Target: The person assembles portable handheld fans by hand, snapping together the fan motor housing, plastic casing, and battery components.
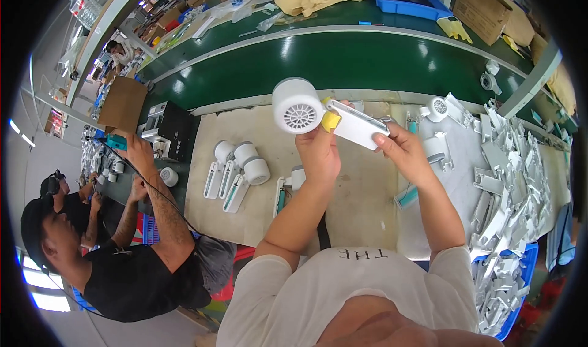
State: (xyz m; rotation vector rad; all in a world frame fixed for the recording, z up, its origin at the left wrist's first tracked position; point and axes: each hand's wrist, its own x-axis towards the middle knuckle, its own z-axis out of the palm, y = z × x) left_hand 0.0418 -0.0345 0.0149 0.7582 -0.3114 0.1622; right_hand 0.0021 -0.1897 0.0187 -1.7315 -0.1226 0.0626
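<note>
Up over the bench I hold a white handheld fan [297, 109] in both hands. Its round grille head points left and its flat white handle [356, 125] runs to the right. My left hand [320, 154] is closed at the neck between head and handle, with a yellow covering [331, 121] at its fingertips. My right hand [401, 150] pinches the far end of the handle between thumb and fingers. Below and left, several similar fans [236, 166] lie on the brown mat, some with teal strips in their handles. Another fan [297, 177] lies partly behind my left forearm.
A large heap of white plastic parts [511, 175] covers the right side, above a blue crate [528, 267] of more parts. A fan head [437, 107] lies at the right. At left, a co-worker [122, 267] holds a teal tool [116, 142] beside a black machine [165, 130].
</note>
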